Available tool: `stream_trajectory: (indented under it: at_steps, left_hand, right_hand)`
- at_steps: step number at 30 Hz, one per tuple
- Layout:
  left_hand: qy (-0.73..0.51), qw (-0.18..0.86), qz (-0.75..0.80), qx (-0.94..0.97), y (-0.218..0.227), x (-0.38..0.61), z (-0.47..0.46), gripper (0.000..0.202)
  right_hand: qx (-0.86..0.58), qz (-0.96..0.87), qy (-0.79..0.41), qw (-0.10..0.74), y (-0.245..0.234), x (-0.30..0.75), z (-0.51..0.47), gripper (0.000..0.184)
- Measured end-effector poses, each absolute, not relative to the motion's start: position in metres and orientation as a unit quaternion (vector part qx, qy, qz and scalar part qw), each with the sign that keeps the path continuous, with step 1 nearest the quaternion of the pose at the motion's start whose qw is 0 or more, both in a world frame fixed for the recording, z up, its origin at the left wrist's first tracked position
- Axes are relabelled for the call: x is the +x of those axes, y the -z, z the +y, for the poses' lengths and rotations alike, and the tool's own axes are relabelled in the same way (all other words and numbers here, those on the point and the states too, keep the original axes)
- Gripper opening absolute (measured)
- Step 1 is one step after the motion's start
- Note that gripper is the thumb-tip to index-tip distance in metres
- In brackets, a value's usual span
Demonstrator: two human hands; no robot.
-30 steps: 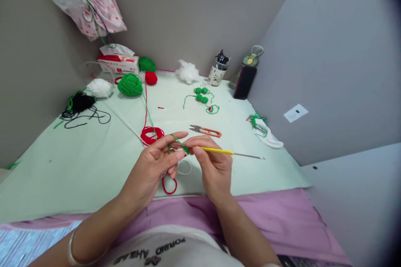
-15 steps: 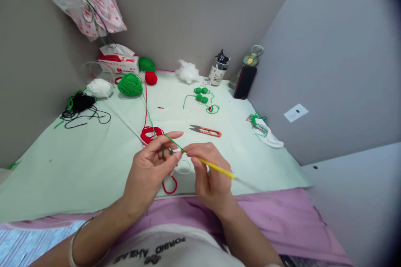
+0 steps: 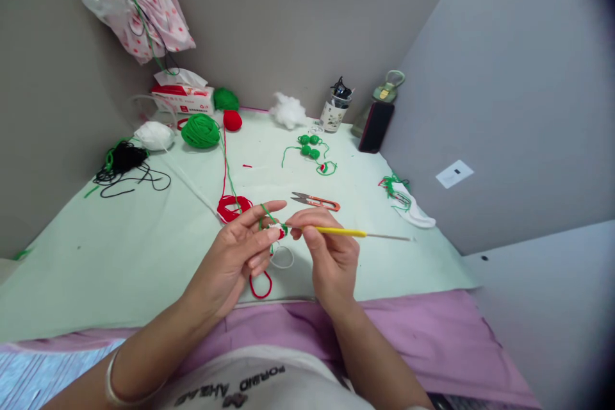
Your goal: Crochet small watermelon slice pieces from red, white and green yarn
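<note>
Between thumb and fingers, my left hand [image 3: 243,250] pinches a small crochet piece [image 3: 278,229] of white, red and green yarn. A green strand passes over its raised index finger. My right hand [image 3: 331,256] grips a yellow-handled crochet hook [image 3: 341,231], whose front end meets the piece at its right edge. The hook's thin metal rear end points right. Below the hands hang a white yarn loop [image 3: 282,257] and a red yarn loop [image 3: 261,285]. Just beyond my left hand lies a coil of red yarn [image 3: 234,207].
Thread snips [image 3: 316,201] lie beyond my right hand. Small green crochet balls [image 3: 310,146] sit farther back. Along the back stand a green yarn ball [image 3: 200,131], white stuffing [image 3: 288,110], a cup [image 3: 335,112] and a phone [image 3: 377,127]. Black yarn [image 3: 123,159] is at left.
The hook has swung from sloping down rightward to nearly level. My right hand has turned with it. The crochet piece has tilted, showing more of its red and white.
</note>
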State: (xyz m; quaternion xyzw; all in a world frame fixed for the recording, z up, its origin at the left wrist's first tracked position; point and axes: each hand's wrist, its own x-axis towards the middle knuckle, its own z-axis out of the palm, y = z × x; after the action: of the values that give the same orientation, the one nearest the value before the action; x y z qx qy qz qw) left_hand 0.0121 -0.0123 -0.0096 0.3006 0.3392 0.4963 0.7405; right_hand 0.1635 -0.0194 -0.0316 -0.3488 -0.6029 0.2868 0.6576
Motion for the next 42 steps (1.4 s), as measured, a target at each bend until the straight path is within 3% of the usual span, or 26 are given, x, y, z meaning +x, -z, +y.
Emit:
stream_trajectory:
  at_steps: [5,10,12,19,23,27,30,38,42]
  left_hand:
    - [-0.510,0.712,0.357,0.324,0.013,0.009,-0.011,0.035]
    - [-0.497,0.724,0.347,0.329,0.011,0.007,-0.011,0.034]
    - [-0.485,0.731,0.341,0.338,0.011,0.009,-0.013,0.035]
    - [-0.504,0.705,0.362,0.342,0.016,0.016,-0.017,0.041]
    - [-0.472,0.767,0.335,0.278,0.017,0.014,-0.012,0.041]
    - [-0.476,0.785,0.320,0.235,0.015,0.009,-0.007,0.033]
    - [-0.492,0.751,0.338,0.283,0.013,0.010,-0.009,0.034]
    - [-0.488,0.703,0.373,0.359,0.011,0.011,-0.015,0.029]
    - [-0.493,0.676,0.390,0.384,0.013,0.007,-0.015,0.029]
  right_hand:
    - [-0.362,-0.592,-0.263,0.671,0.029,0.166,-0.025,0.020]
    - [-0.330,-0.516,-0.408,0.677,0.029,0.171,-0.021,0.019]
    - [-0.328,-0.529,-0.415,0.663,0.030,0.170,-0.019,0.018]
    - [-0.371,-0.651,-0.212,0.628,0.036,0.165,-0.023,0.023]
    - [-0.352,-0.722,-0.052,0.594,0.039,0.165,-0.025,0.031]
    - [-0.365,-0.613,-0.213,0.668,0.033,0.167,-0.021,0.022]
    - [-0.356,-0.568,-0.326,0.666,0.030,0.166,-0.019,0.018]
    - [-0.342,-0.521,-0.417,0.661,0.036,0.168,-0.018,0.020]
    - [-0.356,-0.558,-0.377,0.648,0.031,0.170,-0.023,0.022]
